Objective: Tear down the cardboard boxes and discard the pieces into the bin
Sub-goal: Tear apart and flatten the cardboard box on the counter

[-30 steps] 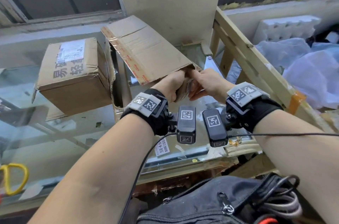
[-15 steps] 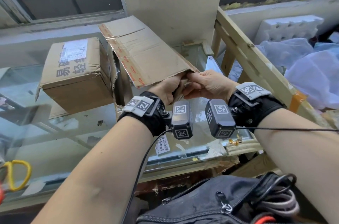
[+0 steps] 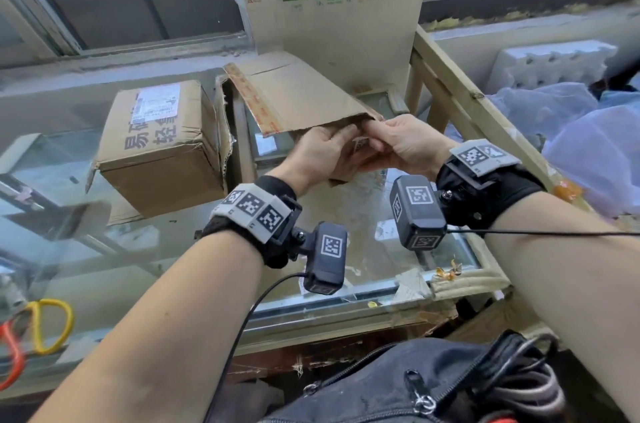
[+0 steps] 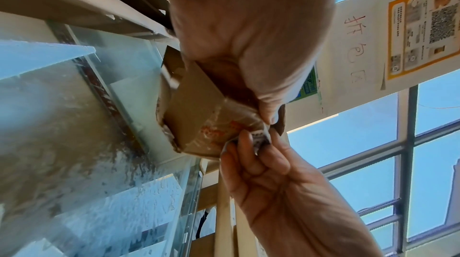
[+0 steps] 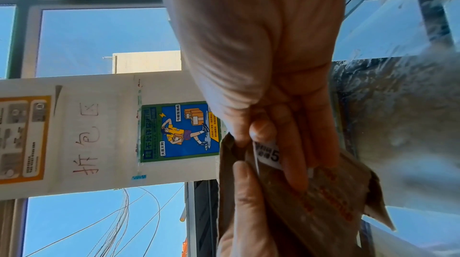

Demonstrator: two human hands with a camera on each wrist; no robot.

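A torn-open brown cardboard box (image 3: 304,100) with tape along one edge hangs tilted over the glass table. My left hand (image 3: 346,142) grips its near corner from below. The left wrist view shows its thumb (image 4: 268,111) pressed on the cardboard (image 4: 199,115). My right hand (image 3: 372,138) meets it there and pinches a small white label (image 5: 268,155) at that corner between thumb and fingers. The label (image 4: 261,137) shows at the box's edge. A second, closed box (image 3: 159,142) with a shipping label sits to the left.
The glass table (image 3: 363,232) runs under both hands. A slanted wooden frame (image 3: 460,100) borders it on the right, with plastic bags (image 3: 588,145) and white foam (image 3: 550,65) beyond. Yellow and red handles (image 3: 52,325) lie at the left. A black bag (image 3: 398,388) is near me.
Both hands have drawn the box's corner slightly toward me and the box lies flatter. The right hand's fingers have shifted to pinch the white label at the corner.
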